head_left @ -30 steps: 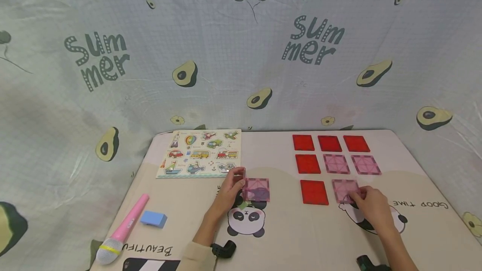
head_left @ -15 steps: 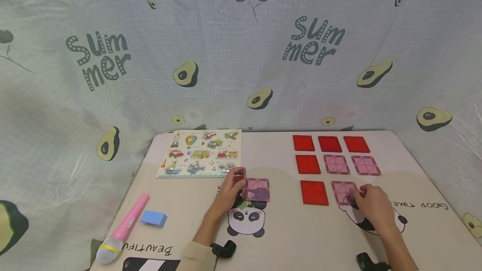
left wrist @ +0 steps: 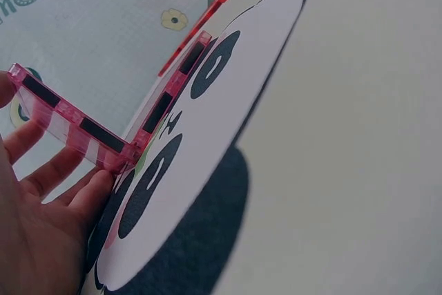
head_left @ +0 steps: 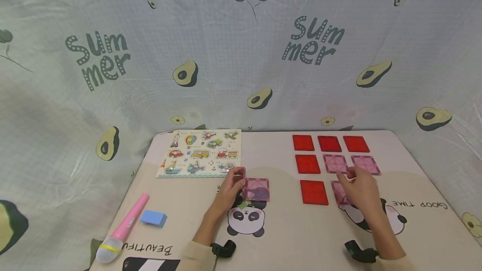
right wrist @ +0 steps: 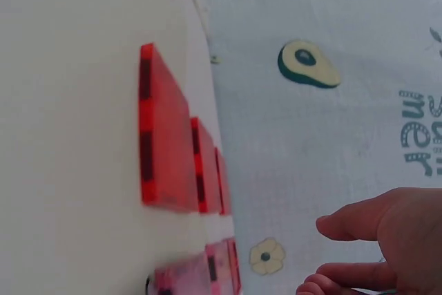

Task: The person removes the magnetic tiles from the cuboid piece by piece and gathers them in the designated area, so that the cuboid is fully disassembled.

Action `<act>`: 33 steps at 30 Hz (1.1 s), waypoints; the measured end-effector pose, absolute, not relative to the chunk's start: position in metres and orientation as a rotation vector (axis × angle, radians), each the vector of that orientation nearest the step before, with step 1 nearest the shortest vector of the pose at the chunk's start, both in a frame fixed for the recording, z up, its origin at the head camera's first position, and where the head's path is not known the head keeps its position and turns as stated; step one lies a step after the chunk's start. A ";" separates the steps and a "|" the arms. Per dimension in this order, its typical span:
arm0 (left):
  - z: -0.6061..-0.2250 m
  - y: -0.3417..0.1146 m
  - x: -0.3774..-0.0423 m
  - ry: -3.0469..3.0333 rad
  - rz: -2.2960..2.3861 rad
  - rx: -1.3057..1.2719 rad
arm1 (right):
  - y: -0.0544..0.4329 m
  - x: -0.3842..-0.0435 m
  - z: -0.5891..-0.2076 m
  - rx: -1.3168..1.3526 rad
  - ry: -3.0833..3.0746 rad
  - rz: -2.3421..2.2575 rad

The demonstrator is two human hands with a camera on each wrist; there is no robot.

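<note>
My left hand (head_left: 228, 189) holds a translucent pink magnetic tile (left wrist: 72, 126) upright on its edge. A second pink magnetic tile (head_left: 260, 188) lies flat on the panda print, and the upright one meets it along its left edge. In the left wrist view, fingers spread behind the upright tile. My right hand (head_left: 362, 188) is over the pink tiles at the right, thumb and forefinger apart with nothing between them. It partly covers a near pink tile (head_left: 339, 193); two more pink tiles, one at left (head_left: 335, 164) and one at right (head_left: 368, 164), lie just beyond its fingertips.
Several red magnetic tiles (head_left: 314, 192) lie flat in rows with the pink ones at right. A vehicle puzzle board (head_left: 203, 154) is at the back left. A pink toy microphone (head_left: 126, 225) and a blue block (head_left: 153, 218) lie at left. A printed curtain (head_left: 218, 53) stands behind.
My right hand has let go of the near pink tile and moved up and to the left, toward the middle-row pink tiles. The left hand and its upright tile have stayed still.
</note>
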State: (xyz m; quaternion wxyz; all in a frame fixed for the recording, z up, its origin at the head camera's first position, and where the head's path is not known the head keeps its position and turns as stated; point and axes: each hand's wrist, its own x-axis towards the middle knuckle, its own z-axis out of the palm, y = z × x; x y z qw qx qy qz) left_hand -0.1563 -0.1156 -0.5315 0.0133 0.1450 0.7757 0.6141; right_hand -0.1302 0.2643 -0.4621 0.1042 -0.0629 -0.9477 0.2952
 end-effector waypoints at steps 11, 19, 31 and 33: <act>-0.530 -0.116 -0.156 2.411 1.910 0.446 | 0.221 -0.148 -0.452 -0.033 -2.790 0.964; -0.532 -0.116 -0.157 2.398 1.916 0.437 | 0.192 -0.158 -0.449 0.079 -2.840 1.027; -0.531 -0.117 -0.158 2.397 1.903 0.427 | 0.159 -0.166 -0.458 0.190 -2.855 1.032; -0.531 -0.118 -0.158 2.400 1.898 0.431 | 0.154 -0.167 -0.460 0.213 -2.850 1.046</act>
